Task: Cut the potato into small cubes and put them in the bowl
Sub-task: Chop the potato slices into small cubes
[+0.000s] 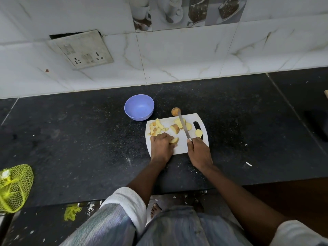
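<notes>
Countertop: right hand [199, 153] grips knife [184, 129], left hand [161, 146] holds potato piece [174, 140].

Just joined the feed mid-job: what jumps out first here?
The white cutting board at centre, strewn with potato pieces, left hand holding one piece, right hand gripping the knife. Behind it to the left sits an empty blue bowl on the dark counter.

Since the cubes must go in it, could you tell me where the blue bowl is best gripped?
By its rim, I'd say: the blue bowl stands upright and empty, apart from the cutting board. Its left rim is freest, nearest the left hand.
</notes>
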